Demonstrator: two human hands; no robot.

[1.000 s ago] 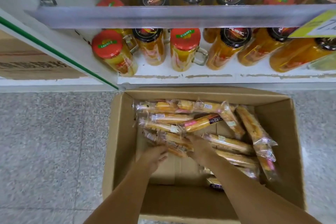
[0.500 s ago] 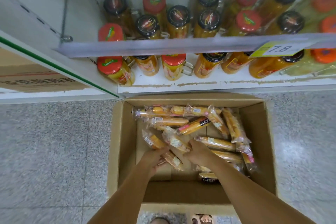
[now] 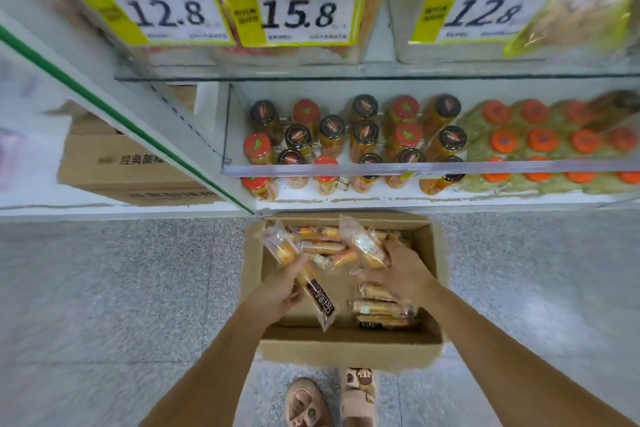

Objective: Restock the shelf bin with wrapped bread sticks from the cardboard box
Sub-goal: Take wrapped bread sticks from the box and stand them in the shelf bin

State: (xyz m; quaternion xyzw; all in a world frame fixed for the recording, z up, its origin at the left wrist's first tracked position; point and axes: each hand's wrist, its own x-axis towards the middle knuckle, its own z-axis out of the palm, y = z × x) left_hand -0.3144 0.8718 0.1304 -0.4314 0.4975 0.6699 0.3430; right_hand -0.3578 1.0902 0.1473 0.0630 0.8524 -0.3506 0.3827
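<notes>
An open cardboard box stands on the floor below the shelves, with several wrapped bread sticks lying inside. My left hand grips wrapped bread sticks lifted above the box's left side; a dark label end hangs down from them. My right hand holds another wrapped bread stick raised over the box's middle. More wrapped sticks lie at the box's near right. Clear shelf bins with price tags sit high at the top of the view.
Jars with red and black lids fill the low shelves behind the box. Orange-capped bottles stand to their right. A closed carton sits on the low left shelf. My slippered feet are just behind the box on the grey floor.
Both hands have risen out of the box, each with wrapped bread sticks in it. The view has pulled back and tilted up, and the upper bins with price tags have come into sight.
</notes>
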